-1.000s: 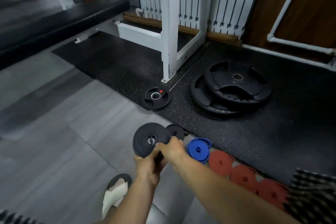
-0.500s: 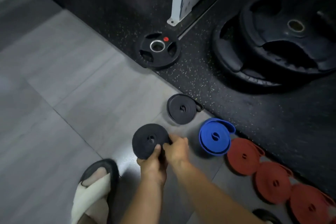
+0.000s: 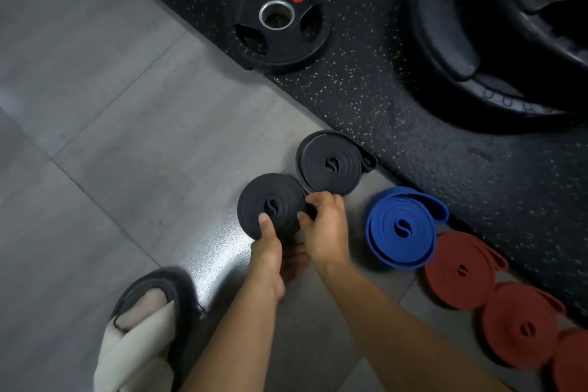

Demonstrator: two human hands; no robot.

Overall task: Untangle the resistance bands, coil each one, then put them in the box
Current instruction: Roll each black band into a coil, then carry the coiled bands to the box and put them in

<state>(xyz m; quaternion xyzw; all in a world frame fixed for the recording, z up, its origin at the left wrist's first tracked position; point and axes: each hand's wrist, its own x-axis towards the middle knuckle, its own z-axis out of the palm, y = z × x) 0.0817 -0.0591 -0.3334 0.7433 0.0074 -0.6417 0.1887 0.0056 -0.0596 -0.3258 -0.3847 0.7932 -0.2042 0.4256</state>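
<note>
Two hands hold one coiled black band (image 3: 270,204) at the middle of the frame, and since half a second ago it has come down to sit edge to edge with the second black coil (image 3: 331,164) lying just above it on the floor. Left hand (image 3: 267,251) has its thumb pressed flat on the coil's face, the rest of its fingers hidden beneath; right hand (image 3: 324,226) has its fingers curled on the coil's right edge, pinching the loose end. Compared with a second ago, the view has swung downward and closer, so the white rack and the bench are gone from sight.

To the right lie a blue coil (image 3: 401,227) and then red coils (image 3: 461,270) in a row toward the lower right, along the seam where grey floor tiles (image 3: 111,137) meet the speckled black mat (image 3: 366,79). A small weight plate (image 3: 280,25) rests on the mat at upper centre, larger plates (image 3: 496,41) at upper right. A sandalled foot (image 3: 146,328) shows at lower left.
</note>
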